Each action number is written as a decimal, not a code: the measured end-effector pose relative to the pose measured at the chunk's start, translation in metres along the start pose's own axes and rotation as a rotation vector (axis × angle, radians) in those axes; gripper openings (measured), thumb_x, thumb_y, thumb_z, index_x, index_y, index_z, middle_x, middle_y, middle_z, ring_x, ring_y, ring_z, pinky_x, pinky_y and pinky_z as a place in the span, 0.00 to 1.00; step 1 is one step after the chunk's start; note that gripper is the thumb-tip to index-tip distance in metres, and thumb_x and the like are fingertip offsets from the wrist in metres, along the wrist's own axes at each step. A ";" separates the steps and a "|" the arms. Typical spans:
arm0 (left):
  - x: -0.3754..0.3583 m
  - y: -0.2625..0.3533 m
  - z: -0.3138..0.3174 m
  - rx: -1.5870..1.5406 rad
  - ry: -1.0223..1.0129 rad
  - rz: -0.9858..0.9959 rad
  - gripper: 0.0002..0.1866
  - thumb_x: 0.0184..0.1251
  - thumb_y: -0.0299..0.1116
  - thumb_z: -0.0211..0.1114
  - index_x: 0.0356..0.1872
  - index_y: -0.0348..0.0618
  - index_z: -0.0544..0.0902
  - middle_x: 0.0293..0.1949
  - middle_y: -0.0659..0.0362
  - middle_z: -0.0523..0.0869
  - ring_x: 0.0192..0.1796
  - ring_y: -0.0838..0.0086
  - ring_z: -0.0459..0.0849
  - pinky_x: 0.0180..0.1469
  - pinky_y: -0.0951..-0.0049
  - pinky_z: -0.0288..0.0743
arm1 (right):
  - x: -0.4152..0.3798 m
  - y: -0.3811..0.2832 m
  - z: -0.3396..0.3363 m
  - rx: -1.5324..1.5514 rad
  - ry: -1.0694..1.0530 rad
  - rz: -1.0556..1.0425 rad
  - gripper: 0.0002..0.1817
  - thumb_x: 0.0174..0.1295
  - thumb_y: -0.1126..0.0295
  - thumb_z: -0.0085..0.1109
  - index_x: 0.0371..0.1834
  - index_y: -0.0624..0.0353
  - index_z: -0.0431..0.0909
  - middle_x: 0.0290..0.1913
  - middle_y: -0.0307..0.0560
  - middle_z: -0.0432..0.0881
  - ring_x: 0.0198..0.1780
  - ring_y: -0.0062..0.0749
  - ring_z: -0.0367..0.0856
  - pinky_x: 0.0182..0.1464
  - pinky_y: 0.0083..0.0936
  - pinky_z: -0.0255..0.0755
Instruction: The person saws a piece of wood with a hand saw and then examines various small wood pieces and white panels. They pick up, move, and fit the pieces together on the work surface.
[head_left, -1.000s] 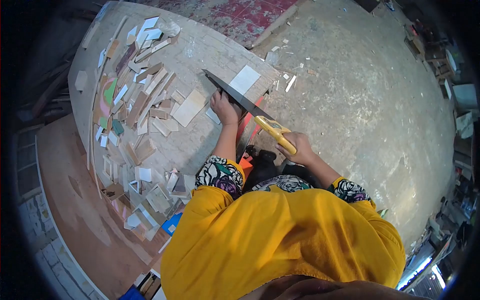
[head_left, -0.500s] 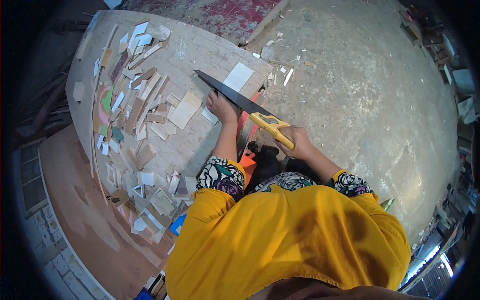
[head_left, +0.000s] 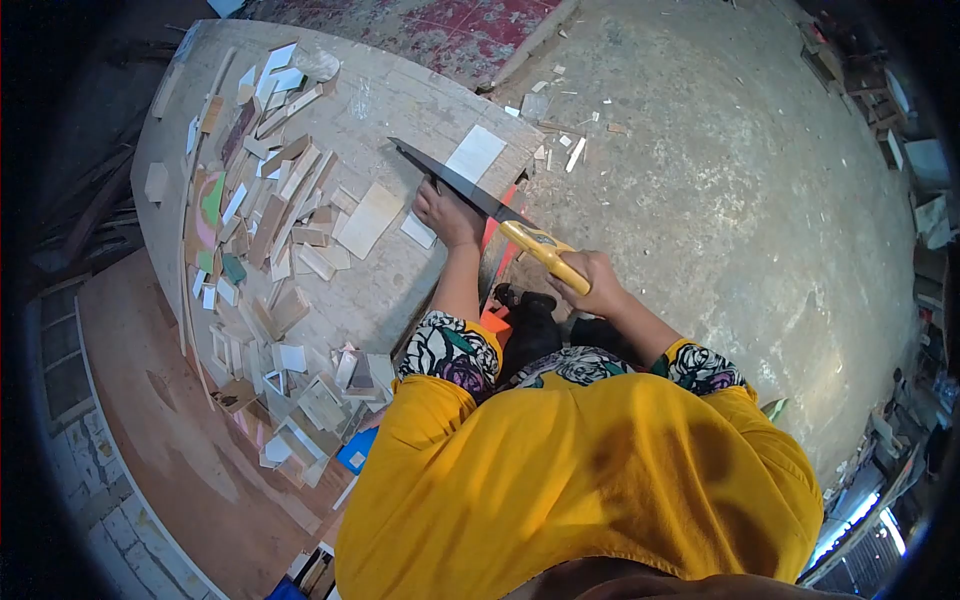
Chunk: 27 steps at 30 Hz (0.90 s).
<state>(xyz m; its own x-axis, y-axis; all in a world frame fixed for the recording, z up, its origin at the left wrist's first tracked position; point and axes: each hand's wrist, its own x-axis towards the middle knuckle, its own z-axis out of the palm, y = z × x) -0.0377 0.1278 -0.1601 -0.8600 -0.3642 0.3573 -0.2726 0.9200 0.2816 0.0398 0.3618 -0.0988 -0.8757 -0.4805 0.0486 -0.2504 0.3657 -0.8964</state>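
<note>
My right hand (head_left: 592,287) is wrapped round the yellow handle (head_left: 540,250) of a handsaw. The dark saw blade (head_left: 450,178) points to the upper left and lies across a white board (head_left: 477,152) on the worktable. Just below the blade, my left hand (head_left: 447,214) rests with curled fingers on the board, holding it against the table. A white end (head_left: 418,231) of what looks like the same board shows left of the wrist. The hand hides the part between, and any cut line is too small to see.
Wood offcuts (head_left: 290,190) lie heaped on the left of the worktable (head_left: 400,100). A pale flat board (head_left: 370,220) is left of my left hand. A blue box (head_left: 357,451) is by my left sleeve. Wood scraps (head_left: 575,153) litter the concrete floor beyond the table edge.
The saw and right hand have shifted very slightly. My left forearm and sleeve have moved a little to the right; the left hand stays at the board.
</note>
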 end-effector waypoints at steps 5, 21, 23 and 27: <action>0.002 0.004 -0.005 -0.051 -0.042 0.042 0.21 0.43 0.30 0.61 0.42 0.31 0.76 0.51 0.47 0.72 0.57 0.55 0.67 0.61 0.58 0.58 | 0.009 -0.003 -0.010 0.119 0.004 0.077 0.08 0.52 0.68 0.61 0.26 0.60 0.73 0.22 0.54 0.74 0.23 0.50 0.75 0.25 0.34 0.67; -0.030 0.006 -0.018 -0.009 -0.120 0.159 0.20 0.48 0.31 0.60 0.45 0.38 0.76 0.52 0.48 0.71 0.56 0.54 0.67 0.58 0.55 0.59 | -0.019 0.001 0.012 0.079 0.049 0.077 0.05 0.51 0.69 0.60 0.28 0.57 0.76 0.25 0.56 0.77 0.27 0.54 0.76 0.28 0.36 0.70; -0.026 0.005 -0.017 -0.032 -0.112 0.160 0.20 0.47 0.32 0.60 0.46 0.40 0.76 0.52 0.47 0.70 0.56 0.53 0.67 0.58 0.55 0.59 | -0.015 0.002 0.017 0.048 0.113 -0.010 0.09 0.53 0.70 0.60 0.24 0.61 0.72 0.22 0.56 0.73 0.22 0.52 0.72 0.24 0.35 0.65; -0.024 0.007 -0.019 -0.032 -0.095 0.152 0.20 0.46 0.33 0.61 0.44 0.40 0.76 0.53 0.49 0.71 0.56 0.55 0.67 0.58 0.56 0.59 | -0.015 -0.006 0.020 0.055 0.131 -0.012 0.09 0.54 0.69 0.60 0.24 0.61 0.72 0.21 0.55 0.72 0.22 0.53 0.72 0.24 0.35 0.65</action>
<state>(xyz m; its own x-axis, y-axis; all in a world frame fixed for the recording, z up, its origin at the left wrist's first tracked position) -0.0107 0.1401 -0.1502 -0.9276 -0.2050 0.3123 -0.1243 0.9578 0.2593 0.0621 0.3509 -0.1026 -0.9202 -0.3749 0.1130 -0.2409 0.3148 -0.9181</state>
